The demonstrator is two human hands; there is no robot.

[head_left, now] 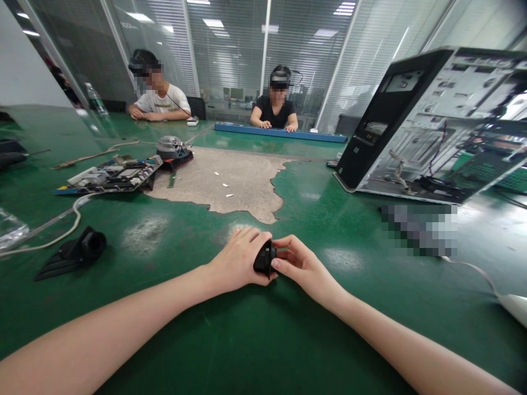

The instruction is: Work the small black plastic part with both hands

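Close in front of me, a small black plastic part (264,259) with a flared rim is held just over the green table (263,340). My left hand (239,258) wraps round its left side and covers much of it. From the right, the thumb and fingers of my right hand (298,266) pinch a short stub at its other end. Its exact kind cannot be made out.
Left lie a black piece with a round socket (93,241), a circuit board (119,173) and a cooling fan (171,148). An open computer case (395,126) stands right. A brown worn patch (247,178) lies ahead. Two people (280,101) sit across, one by a blue bar (280,131).
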